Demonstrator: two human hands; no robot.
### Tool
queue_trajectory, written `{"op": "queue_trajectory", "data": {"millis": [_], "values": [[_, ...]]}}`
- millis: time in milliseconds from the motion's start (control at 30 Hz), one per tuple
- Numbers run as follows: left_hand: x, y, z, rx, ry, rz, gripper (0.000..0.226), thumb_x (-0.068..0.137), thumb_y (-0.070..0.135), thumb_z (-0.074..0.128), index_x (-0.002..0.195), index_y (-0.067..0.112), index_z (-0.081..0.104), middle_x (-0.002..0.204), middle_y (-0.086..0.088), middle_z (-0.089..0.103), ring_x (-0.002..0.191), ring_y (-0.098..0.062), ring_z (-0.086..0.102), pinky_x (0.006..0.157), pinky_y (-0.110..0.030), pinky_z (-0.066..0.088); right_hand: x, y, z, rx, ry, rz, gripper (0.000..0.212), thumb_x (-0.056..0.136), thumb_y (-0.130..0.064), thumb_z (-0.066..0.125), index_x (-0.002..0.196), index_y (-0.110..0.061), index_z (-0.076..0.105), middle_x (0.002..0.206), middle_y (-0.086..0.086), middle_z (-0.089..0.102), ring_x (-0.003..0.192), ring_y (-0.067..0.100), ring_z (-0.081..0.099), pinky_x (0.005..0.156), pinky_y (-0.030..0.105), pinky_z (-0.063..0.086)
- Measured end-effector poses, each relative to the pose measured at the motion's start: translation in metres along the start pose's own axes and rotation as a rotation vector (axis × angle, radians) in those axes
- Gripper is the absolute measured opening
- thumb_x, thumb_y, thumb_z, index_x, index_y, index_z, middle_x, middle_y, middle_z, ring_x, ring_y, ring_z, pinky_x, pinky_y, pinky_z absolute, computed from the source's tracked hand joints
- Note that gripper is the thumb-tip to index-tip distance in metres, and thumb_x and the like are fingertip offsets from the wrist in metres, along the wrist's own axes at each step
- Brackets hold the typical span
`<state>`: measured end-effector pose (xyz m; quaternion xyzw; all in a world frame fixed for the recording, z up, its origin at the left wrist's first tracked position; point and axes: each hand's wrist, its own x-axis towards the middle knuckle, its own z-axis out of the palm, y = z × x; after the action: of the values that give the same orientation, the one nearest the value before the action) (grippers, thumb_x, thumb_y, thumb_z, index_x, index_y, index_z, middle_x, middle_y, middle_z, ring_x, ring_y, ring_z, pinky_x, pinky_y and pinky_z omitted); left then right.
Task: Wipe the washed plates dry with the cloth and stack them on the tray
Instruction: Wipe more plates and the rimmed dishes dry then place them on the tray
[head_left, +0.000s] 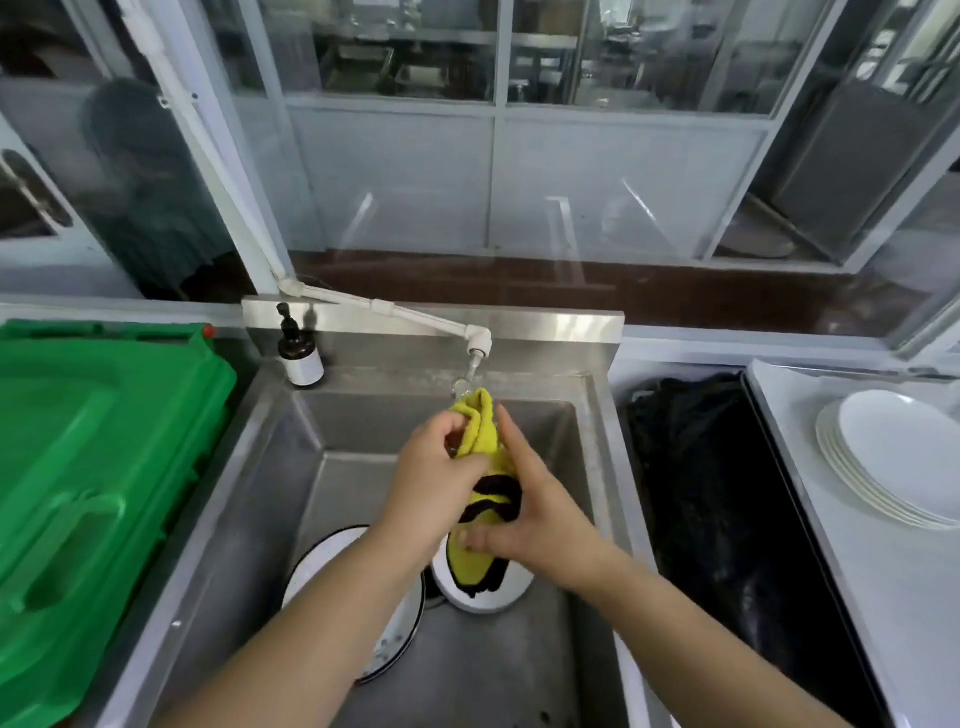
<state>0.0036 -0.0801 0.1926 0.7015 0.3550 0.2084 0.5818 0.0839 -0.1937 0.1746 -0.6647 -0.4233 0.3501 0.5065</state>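
Two hands hold a yellow cloth (480, 452) with black stripes over the steel sink (291, 457). The left hand (434, 475) has its grip closed around the top of the cloth, just under the white tap (475, 348). The right hand (540, 512) has its grip pinching the lower part of the cloth, with its fingers wrapped across it. The cloth hangs between them, and its bottom end is over a small white plate (485, 590) in the sink. Another white plate (358, 597) with a dark rim lies in the sink at about 7 o'clock from the cloth. A stack of white plates (893, 457) sits on the white tabletop (883, 597) at 3 o'clock. A green bin lid (88, 478) is at 9 o'clock. A soap bottle (298, 353) stands at the sink's back corner, at 11 o'clock.
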Motion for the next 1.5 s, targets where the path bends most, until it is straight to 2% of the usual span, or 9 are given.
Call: {"op": "queue_trajectory", "data": {"millis": [100, 200, 300, 400, 600, 700, 1033, 1267, 1500], "values": [[0.018, -0.02, 0.019, -0.059, -0.123, -0.106, 0.006, 0.073, 0.023, 0.069, 0.078, 0.024, 0.066, 0.071, 0.007, 0.067, 0.064, -0.008, 0.063, 0.057, -0.021, 0.049, 0.009, 0.034, 0.003, -0.138, 0.294, -0.003, 0.077, 0.074, -0.014, 0.074, 0.132, -0.054, 0.041, 0.116, -0.025, 0.063, 0.104, -0.001, 0.062, 0.085, 0.032, 0.054], [0.047, -0.064, 0.017, 0.059, -0.126, -0.181, 0.032, 0.061, 0.055, 0.06, 0.072, 0.026, 0.069, 0.07, 0.001, 0.071, 0.066, -0.016, 0.066, 0.061, -0.031, 0.053, 0.01, 0.075, -0.01, -0.165, 0.442, 0.164, 0.056, 0.079, -0.011, 0.064, 0.109, -0.058, 0.055, 0.098, -0.031, 0.066, 0.093, -0.008, 0.062, 0.081, 0.03, 0.054], [0.071, -0.145, 0.014, 0.316, -0.055, -0.268, 0.016, 0.072, 0.041, 0.059, 0.067, 0.027, 0.062, 0.071, 0.0, 0.069, 0.069, -0.026, 0.064, 0.067, -0.037, 0.051, 0.009, 0.117, -0.019, -0.165, 0.51, 0.311, 0.06, 0.083, -0.003, 0.059, 0.099, -0.06, 0.052, 0.086, -0.04, 0.062, 0.083, -0.017, 0.058, 0.065, 0.008, 0.044], [0.082, -0.233, 0.026, 0.665, -0.099, -0.315, 0.012, 0.086, 0.027, 0.058, 0.082, 0.022, 0.067, 0.085, -0.003, 0.07, 0.072, -0.022, 0.058, 0.062, -0.029, 0.041, 0.01, 0.157, -0.02, -0.16, 0.548, 0.389, 0.058, 0.084, -0.006, 0.061, 0.102, -0.06, 0.052, 0.086, -0.038, 0.063, 0.081, -0.016, 0.059, 0.06, 0.005, 0.043], [0.106, -0.329, 0.056, 0.865, -0.087, -0.378, 0.024, 0.087, 0.03, 0.059, 0.106, 0.017, 0.066, 0.11, -0.006, 0.065, 0.097, -0.026, 0.061, 0.066, -0.029, 0.042, 0.018, 0.223, -0.008, -0.173, 0.529, 0.486, 0.054, 0.079, -0.017, 0.075, 0.118, -0.05, 0.056, 0.09, -0.018, 0.07, 0.085, 0.003, 0.067, 0.071, 0.027, 0.057], [0.113, -0.345, 0.06, 0.919, -0.063, -0.42, 0.033, 0.083, 0.04, 0.063, 0.109, 0.02, 0.062, 0.111, -0.002, 0.063, 0.1, -0.024, 0.061, 0.066, -0.029, 0.043, 0.02, 0.241, -0.005, -0.19, 0.493, 0.487, 0.056, 0.081, -0.018, 0.074, 0.121, -0.051, 0.054, 0.092, -0.018, 0.07, 0.086, 0.003, 0.067, 0.073, 0.033, 0.057], [0.127, -0.357, 0.071, 1.161, -0.193, -0.449, 0.039, 0.081, 0.049, 0.063, 0.107, 0.021, 0.061, 0.102, 0.002, 0.066, 0.095, -0.019, 0.063, 0.062, -0.025, 0.041, 0.02, 0.251, -0.008, -0.183, 0.4, 0.511, 0.058, 0.084, -0.013, 0.064, 0.119, -0.058, 0.051, 0.09, -0.022, 0.069, 0.083, -0.001, 0.065, 0.062, 0.015, 0.051], [0.126, -0.345, 0.069, 1.132, -0.104, -0.406, 0.011, 0.085, 0.019, 0.054, 0.09, 0.013, 0.061, 0.096, -0.004, 0.066, 0.088, -0.024, 0.062, 0.058, -0.026, 0.038, 0.02, 0.239, -0.007, -0.142, 0.403, 0.475, 0.052, 0.084, -0.023, 0.07, 0.119, -0.058, 0.051, 0.096, -0.026, 0.067, 0.09, -0.006, 0.063, 0.063, 0.004, 0.046], [0.125, -0.348, 0.072, 1.074, -0.084, -0.454, 0.038, 0.084, 0.043, 0.064, 0.109, 0.014, 0.059, 0.117, -0.006, 0.052, 0.109, -0.023, 0.05, 0.072, -0.031, 0.044, 0.016, 0.232, -0.007, -0.146, 0.383, 0.468, 0.054, 0.085, -0.022, 0.069, 0.116, -0.063, 0.05, 0.096, -0.026, 0.068, 0.089, -0.004, 0.064, 0.064, 0.008, 0.049]]}}
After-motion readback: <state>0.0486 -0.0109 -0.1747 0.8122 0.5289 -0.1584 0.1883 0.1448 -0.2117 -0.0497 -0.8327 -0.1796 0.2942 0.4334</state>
